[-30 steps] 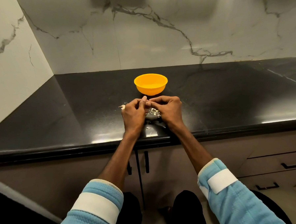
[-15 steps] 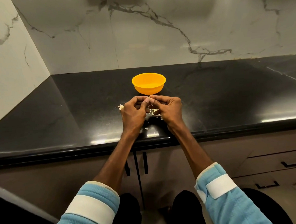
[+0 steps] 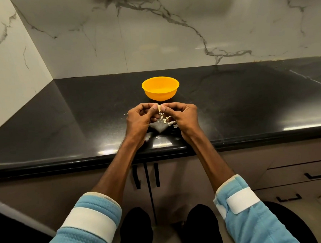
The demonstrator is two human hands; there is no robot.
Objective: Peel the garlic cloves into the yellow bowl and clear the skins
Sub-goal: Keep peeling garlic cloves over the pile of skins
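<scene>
A yellow bowl (image 3: 160, 88) stands on the black counter (image 3: 248, 105), just beyond my hands. My left hand (image 3: 140, 118) and my right hand (image 3: 181, 116) meet just above the counter, fingers curled, and pinch a pale garlic clove (image 3: 159, 108) between their thumbs and fingertips. Thin strips of skin hang from the clove. Loose garlic skins (image 3: 167, 122) lie on the counter under and between my hands. The inside of the bowl looks bare from this angle, though its near wall hides part of the bottom.
The counter's front edge (image 3: 83, 160) runs just below my wrists. Marble walls close the back and left sides. Cabinet doors with black handles (image 3: 136, 176) and drawers (image 3: 307, 176) sit below the counter.
My hands have stayed together at the clove, fingers working it. The clove now shows between my thumbs with skin strips hanging. The camera has shifted slightly.
</scene>
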